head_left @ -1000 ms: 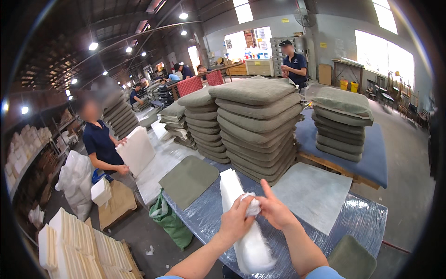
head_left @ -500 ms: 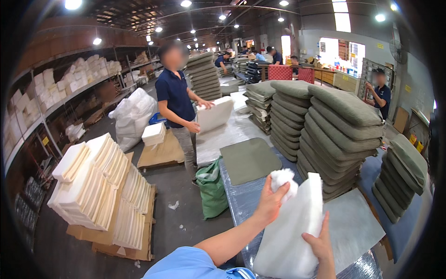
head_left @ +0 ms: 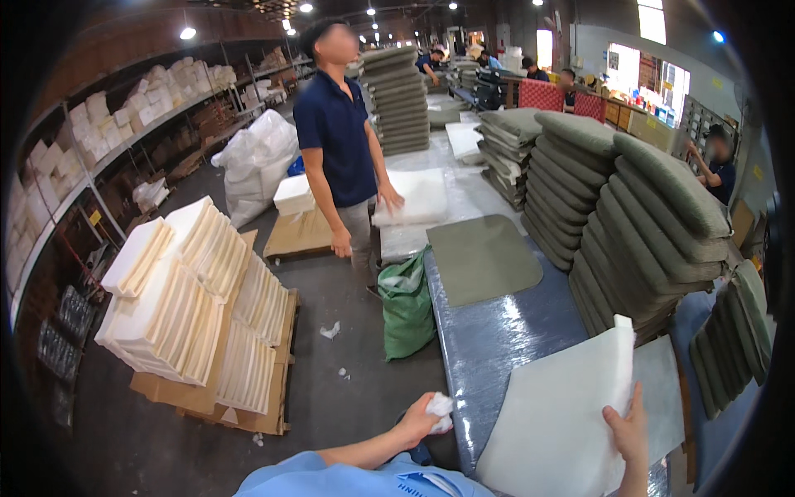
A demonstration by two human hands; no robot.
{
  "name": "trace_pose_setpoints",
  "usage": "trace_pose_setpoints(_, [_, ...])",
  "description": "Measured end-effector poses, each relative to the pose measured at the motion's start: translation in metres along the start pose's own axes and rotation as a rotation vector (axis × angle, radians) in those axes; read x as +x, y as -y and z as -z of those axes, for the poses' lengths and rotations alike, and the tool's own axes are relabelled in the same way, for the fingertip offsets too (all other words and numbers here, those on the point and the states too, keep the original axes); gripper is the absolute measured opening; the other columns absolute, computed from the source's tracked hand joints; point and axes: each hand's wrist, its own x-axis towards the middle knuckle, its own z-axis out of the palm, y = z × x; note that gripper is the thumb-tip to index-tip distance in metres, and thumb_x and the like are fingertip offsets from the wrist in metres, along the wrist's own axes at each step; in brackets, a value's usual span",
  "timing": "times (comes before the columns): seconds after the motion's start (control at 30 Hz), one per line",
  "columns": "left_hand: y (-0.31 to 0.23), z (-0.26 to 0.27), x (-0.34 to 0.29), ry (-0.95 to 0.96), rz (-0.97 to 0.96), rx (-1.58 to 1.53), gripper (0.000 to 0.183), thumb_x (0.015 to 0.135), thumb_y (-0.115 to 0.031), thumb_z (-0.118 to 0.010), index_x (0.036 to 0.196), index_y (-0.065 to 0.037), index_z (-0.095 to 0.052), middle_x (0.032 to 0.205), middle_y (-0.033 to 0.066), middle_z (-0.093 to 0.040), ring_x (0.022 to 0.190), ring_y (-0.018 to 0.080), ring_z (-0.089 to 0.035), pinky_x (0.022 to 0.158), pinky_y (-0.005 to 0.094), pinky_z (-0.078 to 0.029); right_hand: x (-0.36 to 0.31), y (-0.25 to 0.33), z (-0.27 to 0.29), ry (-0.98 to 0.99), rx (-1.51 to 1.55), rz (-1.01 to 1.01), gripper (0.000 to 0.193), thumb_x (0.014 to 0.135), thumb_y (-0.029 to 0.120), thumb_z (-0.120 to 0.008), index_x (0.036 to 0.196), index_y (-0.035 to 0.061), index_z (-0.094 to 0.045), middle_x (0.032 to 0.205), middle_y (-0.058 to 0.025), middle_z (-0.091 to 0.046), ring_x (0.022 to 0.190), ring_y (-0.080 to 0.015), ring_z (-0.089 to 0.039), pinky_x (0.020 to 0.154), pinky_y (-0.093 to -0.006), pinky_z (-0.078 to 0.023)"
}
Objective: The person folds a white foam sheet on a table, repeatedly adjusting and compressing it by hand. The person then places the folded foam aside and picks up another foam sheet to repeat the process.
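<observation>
A torn clump of white fibre wadding [head_left: 440,412] is gripped in my left hand [head_left: 414,424], beside the near left edge of the table. My right hand [head_left: 628,431] grips the right edge of a thick white cushion pad [head_left: 555,406], its thumb on the face and the fingers along the side. The pad leans tilted over the table, its lower end running out of view. Partly behind it lies a thin white sheet [head_left: 662,389]. A flat grey-green fabric piece [head_left: 484,258] with rounded corners lies farther up the plastic-covered table [head_left: 517,327].
Tall stacks of grey-green cushions [head_left: 654,240] line the table's right side. At its left edge stands a green sack [head_left: 407,319]. A co-worker [head_left: 335,145] stands beyond, touching another white pad [head_left: 422,195]. Stacked white pads [head_left: 178,306] fill a pallet at left.
My left hand has moved down and left with the wadding, away from the pad. The pad tilts lower to the right. The co-worker's pad now lies flat.
</observation>
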Motion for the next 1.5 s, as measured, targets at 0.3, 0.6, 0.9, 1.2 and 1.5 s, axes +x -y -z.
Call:
trace_pose_setpoints(0.3, [-0.077,0.084,0.086,0.205,0.021,0.023,0.059,0.087,0.018,-0.039,0.137,-0.009,-0.054,0.117,0.0121,-0.065,0.092,0.0271,-0.073,0.079,0.041,-0.065,0.03,0.049,-0.039,-0.006,-0.209,-0.181,0.088,0.086,0.013,-0.078,0.157,-0.0126,-0.032,0.148,-0.0288,-0.053,0.134,-0.0336,-0.056,0.113,-0.039,-0.044])
trace_pose_setpoints(0.6, [-0.137,0.18,0.216,-0.003,0.19,0.135,0.053,0.093,0.012,-0.039,0.139,-0.01,-0.052,0.115,0.0129,-0.066,0.079,0.0254,-0.072,0.064,0.0383,-0.065,0.034,0.082,-0.103,-0.167,-0.566,-0.119,0.082,0.086,0.015,-0.074,0.156,-0.0048,-0.037,0.142,-0.0277,-0.057,0.129,-0.0387,-0.057,0.111,-0.0434,-0.044])
trace_pose_setpoints(0.9, [-0.111,0.186,0.307,-0.119,0.213,0.017,0.066,0.092,0.013,-0.041,0.152,-0.016,-0.04,0.123,0.0136,-0.064,0.084,0.0257,-0.072,0.066,0.039,-0.065,0.046,0.069,-0.105,-0.242,-0.697,-0.262,0.085,0.086,0.013,-0.073,0.16,-0.0019,-0.033,0.15,-0.0256,-0.052,0.137,-0.0401,-0.052,0.116,-0.0437,-0.039])
trace_pose_setpoints(1.2, [-0.111,0.202,0.384,-0.137,0.102,0.339,0.068,0.088,0.008,-0.052,0.152,-0.014,-0.044,0.127,0.0123,-0.062,0.112,0.0274,-0.066,0.087,0.041,-0.059,0.061,0.083,-0.114,-0.236,-0.909,-0.513,0.096,0.09,0.038,-0.077,0.164,0.003,-0.029,0.164,-0.0272,-0.037,0.152,-0.0433,-0.033,0.124,-0.0467,-0.031])
trace_pose_setpoints(1.5, [-0.124,0.266,0.466,0.073,0.299,1.078,0.063,0.086,-0.008,-0.064,0.147,-0.018,-0.056,0.143,0.0267,-0.058,0.131,0.0432,-0.059,0.111,0.0468,-0.048,0.086,0.128,-0.164,-0.35,-0.954,-0.63,0.1,0.088,0.043,-0.082,0.16,-0.0071,-0.033,0.154,-0.036,-0.047,0.143,-0.0466,-0.047,0.12,-0.0507,-0.037])
